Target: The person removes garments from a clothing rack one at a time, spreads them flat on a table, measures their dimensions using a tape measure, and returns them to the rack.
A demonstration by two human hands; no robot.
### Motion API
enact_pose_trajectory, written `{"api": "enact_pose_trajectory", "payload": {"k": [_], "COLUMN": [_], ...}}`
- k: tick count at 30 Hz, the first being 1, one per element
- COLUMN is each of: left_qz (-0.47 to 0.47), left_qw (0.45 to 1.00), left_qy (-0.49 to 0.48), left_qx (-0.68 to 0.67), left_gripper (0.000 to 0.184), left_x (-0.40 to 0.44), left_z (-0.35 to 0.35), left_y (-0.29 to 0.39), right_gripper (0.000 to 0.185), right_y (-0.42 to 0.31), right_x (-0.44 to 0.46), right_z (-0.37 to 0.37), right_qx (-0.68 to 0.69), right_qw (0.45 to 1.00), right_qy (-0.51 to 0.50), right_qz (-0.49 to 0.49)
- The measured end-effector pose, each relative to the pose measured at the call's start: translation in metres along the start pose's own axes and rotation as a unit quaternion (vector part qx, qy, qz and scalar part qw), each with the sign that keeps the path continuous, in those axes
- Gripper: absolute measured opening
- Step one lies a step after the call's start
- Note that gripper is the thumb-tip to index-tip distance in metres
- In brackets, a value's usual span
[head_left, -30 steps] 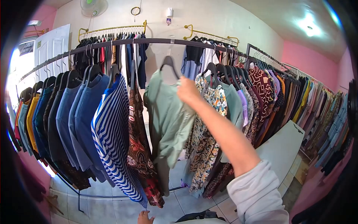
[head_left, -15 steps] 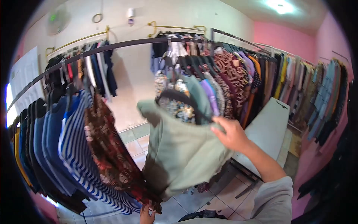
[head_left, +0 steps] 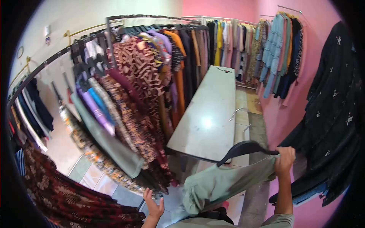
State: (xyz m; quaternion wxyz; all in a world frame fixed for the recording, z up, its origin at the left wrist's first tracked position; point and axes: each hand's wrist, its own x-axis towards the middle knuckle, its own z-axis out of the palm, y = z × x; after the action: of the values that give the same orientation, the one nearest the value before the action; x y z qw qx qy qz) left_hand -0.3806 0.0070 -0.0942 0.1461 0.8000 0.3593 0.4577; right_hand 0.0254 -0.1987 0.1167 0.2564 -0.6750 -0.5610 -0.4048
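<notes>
My right hand point(head_left: 285, 161), at the lower right, is closed on one shoulder of a pale green garment point(head_left: 232, 182) and the end of the black hanger point(head_left: 243, 147) inside it. The garment is off the rail, tilted, with its far side drooping toward my body and partly blurred. At the bottom, my left hand point(head_left: 153, 208) holds nothing, its fingers apart. Close to it hang the lower edges of a dark red patterned garment point(head_left: 72, 193) and a floral garment point(head_left: 93, 152) on the rack.
A curved dark rail point(head_left: 40, 70) full of clothes runs along the left. A long white table point(head_left: 207, 106) stands ahead. Black clothes with small flowers point(head_left: 332, 110) hang close on the right, by the pink wall point(head_left: 281, 117). More clothes point(head_left: 232, 45) line the back.
The view has turned right. My right hand has carried the green garment from in front of the rack to beside the table. My left hand is now away from the dark red garment's hem.
</notes>
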Motion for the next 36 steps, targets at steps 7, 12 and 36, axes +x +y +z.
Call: {"api": "enact_pose_trajectory", "payload": {"k": [7, 12, 36], "left_qz": [0.077, 0.027, 0.085], "left_qw": [0.968, 0.926, 0.987], "left_qy": [-0.096, -0.105, 0.076], "left_qx": [-0.217, -0.363, -0.112], "left_gripper": [0.08, 0.078, 0.015], "left_x": [0.105, 0.178, 0.447], "left_z": [0.174, 0.29, 0.505], "left_y": [0.104, 0.182, 0.208], "right_gripper": [0.017, 0.02, 0.021], "right_y": [0.139, 0.223, 0.482], "right_x": [0.015, 0.027, 0.115], "right_z": [-0.004, 0.034, 0.303], "right_qx": [-0.128, -0.08, 0.262], "right_qw": [0.986, 0.994, 0.945], "right_qy": [0.105, 0.061, -0.137], "right_qz": [0.037, 0.049, 0.138]}}
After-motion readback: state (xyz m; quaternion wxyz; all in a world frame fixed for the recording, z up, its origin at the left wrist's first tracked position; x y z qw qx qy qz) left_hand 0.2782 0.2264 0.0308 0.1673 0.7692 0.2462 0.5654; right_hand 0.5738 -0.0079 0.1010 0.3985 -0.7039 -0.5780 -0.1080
